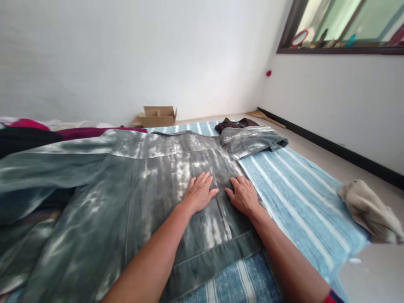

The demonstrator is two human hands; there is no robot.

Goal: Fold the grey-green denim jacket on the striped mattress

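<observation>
Both my palms are down flat on the jacket (132,198), a big grey-green denim piece, bleached in cloudy white streaks, spread back-side up across the striped mat (303,198). My left hand (198,193) lies open, fingers together and pointing away from me, pressing the cloth just left of the centre seam; my right hand (243,194) sits just beside it, also open and flat, fingers slightly fanned, holding nothing. The thumbs nearly meet over the seam. The denim looks stiff and heavy, with a stitched yoke line running across near the shoulders and a thick hem band close to my forearms. One sleeve (252,141) is folded over at the far right, its cuff resting on the mat; the other sleeve stretches out wide to the left. The mat beneath is a woven blue fabric with pale stripes, rougher and darker near me. Beyond the collar lies a crumpled dark brown garment (235,123), and further back an open cardboard box (158,116) stands against the white wall. On the right, a lumpy beige cloth (369,210) sits at the mat's edge on the pale floor. At the far left, magenta fabric (78,133) peeks out behind the jacket.
</observation>
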